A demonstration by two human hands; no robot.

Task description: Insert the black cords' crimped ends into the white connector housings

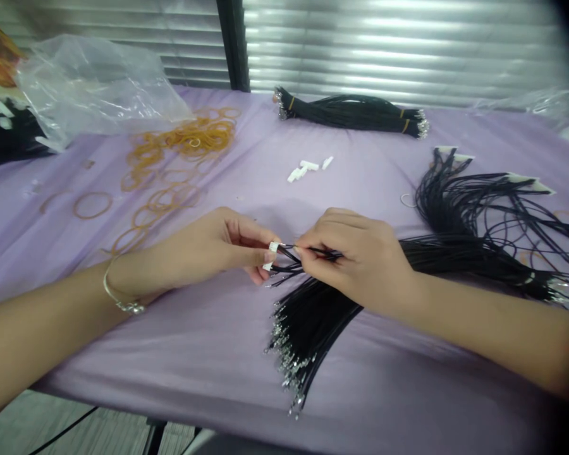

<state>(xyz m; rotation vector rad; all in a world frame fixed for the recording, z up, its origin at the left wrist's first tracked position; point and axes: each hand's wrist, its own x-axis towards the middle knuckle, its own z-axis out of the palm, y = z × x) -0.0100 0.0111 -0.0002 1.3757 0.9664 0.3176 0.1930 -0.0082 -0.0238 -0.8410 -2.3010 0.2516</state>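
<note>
Near zone: in my head view, the floor [85, 426] shows below the edge of the purple cloth [194, 366]. On the cloth, the wire fan [313, 322] spreads its silver tips toward the near edge; its black strands run back beneath the right hand [360, 253] and forearm.

Work zone: the left hand [218, 243], with a bracelet [130, 308] at its wrist, pinches the connector [271, 256] between thumb and fingers. The connector is white, sits between my two hands above the cloth, and has black wires leading from its right side. The right hand is closed, thumb and forefinger pressed together on a wire [288, 246] whose end lies at the connector. I cannot tell whether that end is seated.

Right side: the harnesses [474, 196], black with white ends, lie beyond the right forearm.

Mid zone: small white spare connectors [308, 167] lie in a loose group beyond the hands. Amber rubber bands [194, 136] are heaped and scattered to their left.

Far zone: the clear bag [104, 88] lies at left, beside the bands. The tied bundle [346, 114], black with silver ends, lies crosswise near the blinds [384, 50].
</note>
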